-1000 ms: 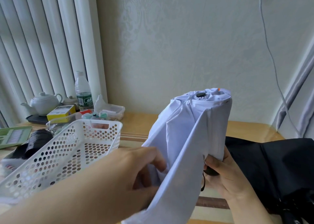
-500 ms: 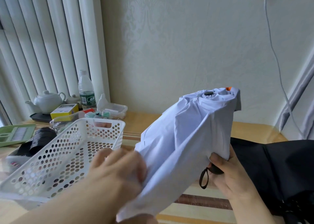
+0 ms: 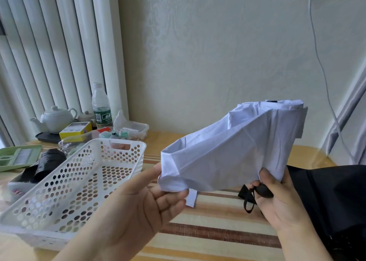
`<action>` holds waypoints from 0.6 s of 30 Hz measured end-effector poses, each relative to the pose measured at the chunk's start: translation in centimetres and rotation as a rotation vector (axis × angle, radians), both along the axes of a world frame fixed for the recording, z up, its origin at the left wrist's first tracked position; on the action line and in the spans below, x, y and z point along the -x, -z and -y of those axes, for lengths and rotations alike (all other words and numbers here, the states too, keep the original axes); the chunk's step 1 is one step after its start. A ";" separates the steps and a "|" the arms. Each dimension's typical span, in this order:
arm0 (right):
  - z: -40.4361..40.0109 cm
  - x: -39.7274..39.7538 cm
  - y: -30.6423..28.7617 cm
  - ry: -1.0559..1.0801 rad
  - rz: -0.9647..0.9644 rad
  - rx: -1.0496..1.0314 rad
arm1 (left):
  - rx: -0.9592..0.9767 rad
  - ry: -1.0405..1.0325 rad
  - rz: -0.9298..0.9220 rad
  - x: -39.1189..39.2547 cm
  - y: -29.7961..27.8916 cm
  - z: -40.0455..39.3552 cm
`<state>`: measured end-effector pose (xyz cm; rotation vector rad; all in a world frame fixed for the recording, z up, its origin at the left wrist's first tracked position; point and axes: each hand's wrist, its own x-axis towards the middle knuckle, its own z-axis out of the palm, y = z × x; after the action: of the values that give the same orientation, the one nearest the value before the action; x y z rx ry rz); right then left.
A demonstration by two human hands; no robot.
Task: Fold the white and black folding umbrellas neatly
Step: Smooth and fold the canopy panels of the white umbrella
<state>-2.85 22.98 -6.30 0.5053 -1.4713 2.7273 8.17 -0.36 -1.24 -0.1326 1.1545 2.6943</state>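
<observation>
My left hand pinches the white umbrella flap; my right hand grips its handle, black umbrella just beyond.

— What are you wearing on your arms?

— Nothing that shows. My left forearm is bare up to the lower edge of the view, no sleeve on it.

— And the right?

— Same: the right forearm is bare too.

— Rings, a watch, gloves?

— My left hand and right hand are bare. My fingers are short and rounded; the nails cannot be made out.
</observation>
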 end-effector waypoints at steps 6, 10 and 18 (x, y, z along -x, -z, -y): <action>-0.2 0.4 0.2 0.051 0.016 0.016 | -0.126 -0.302 -0.116 1.2 1.3 -0.1; 0.1 0.4 -0.1 0.100 0.021 -0.049 | -0.225 -0.263 -0.212 2.2 0.8 -2.1; 0.3 0.7 -0.4 0.294 0.044 -0.182 | 0.353 -0.522 -0.445 5.5 1.1 -2.8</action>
<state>-3.58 22.72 -5.93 0.2101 -1.6630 2.4093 2.69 2.43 -2.34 0.1456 1.9654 3.0180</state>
